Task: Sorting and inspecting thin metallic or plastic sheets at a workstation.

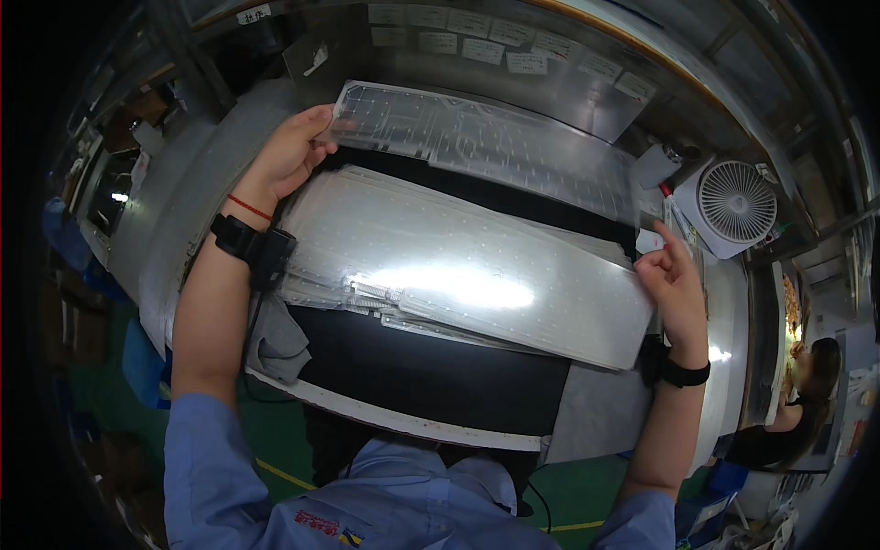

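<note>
My left hand (298,151) is closed on the left end of a long, translucent plastic sheet (486,147) with a pale printed line pattern. The sheet is tilted across the far side of the worktop, above a black mat (440,367). Nearer me lies a fanned stack of long, silvery flat sheets (458,266) with small dots and a bright glare. My right hand (674,289) is by the right ends of the sheet and the stack. Its index finger is stretched out and the others are bent; whether the fingertip touches the translucent sheet is unclear.
A white fan (736,203) stands at the far right beside a grey-white cylindrical container (656,165). Grey cloths (278,344) lie at the near corners. A metal panel with paper labels (481,50) rises behind. Another person (797,412) is at the right.
</note>
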A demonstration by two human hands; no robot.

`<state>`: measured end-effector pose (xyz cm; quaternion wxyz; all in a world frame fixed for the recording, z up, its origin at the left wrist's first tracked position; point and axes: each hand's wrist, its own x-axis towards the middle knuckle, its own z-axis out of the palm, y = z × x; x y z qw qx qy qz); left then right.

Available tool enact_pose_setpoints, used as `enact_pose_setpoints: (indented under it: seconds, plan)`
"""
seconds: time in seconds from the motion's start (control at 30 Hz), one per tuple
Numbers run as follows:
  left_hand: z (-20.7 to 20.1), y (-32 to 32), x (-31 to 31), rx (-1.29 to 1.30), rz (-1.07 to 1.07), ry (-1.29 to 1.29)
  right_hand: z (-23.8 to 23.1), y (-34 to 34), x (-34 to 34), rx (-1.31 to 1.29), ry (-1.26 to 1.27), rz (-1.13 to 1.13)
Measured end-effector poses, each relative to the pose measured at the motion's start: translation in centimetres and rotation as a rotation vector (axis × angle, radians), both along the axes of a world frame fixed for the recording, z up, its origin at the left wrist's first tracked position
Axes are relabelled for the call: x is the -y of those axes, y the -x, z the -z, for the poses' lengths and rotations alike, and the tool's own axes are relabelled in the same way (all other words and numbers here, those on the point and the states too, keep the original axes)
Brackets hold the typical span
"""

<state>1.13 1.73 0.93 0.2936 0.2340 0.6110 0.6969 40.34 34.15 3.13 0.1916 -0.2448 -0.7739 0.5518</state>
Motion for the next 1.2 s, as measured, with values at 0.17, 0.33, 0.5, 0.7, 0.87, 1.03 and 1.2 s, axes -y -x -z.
enact_pose_setpoints:
  seconds: [0.17,0.33,0.5,0.7,0.87,1.03,1.2]
  plan:
    - [-0.5,-0.9,-0.8,0.081,-0.056,-0.11,-0.1,-0.6,-0.2,0.146,-0.333,-0.179]
    - [-0.1,-0.2,-0.1,0.049,0.013,-0.048,-0.8,-0.2,0.6,0.24,-0.142,-0.056]
    - [-0.6,-0.9,-0.5,0.064,0.049,-0.068,0.2,0.1,0.2,0.015,-0.253,0.006]
    - [-0.9,-0.8,-0.2,0.075,0.344,0.014,0.4,0.3,-0.2,-0.081,-0.173,0.072]
    - [-0.5,-1.2,-0.2,-0.034,0.262,0.12,0.8,0.5,-0.5,-0.079,-0.135,0.105]
    - [-1.0,-2.3,-0.9,-0.145,0.301,0.191,1.0,0.2,-0.7,-0.102,-0.069,0.14]
    - [-0.5,-1.1,-0.4,-0.131,0.251,0.165,0.9,0.4,-0.6,-0.07,-0.114,0.13]
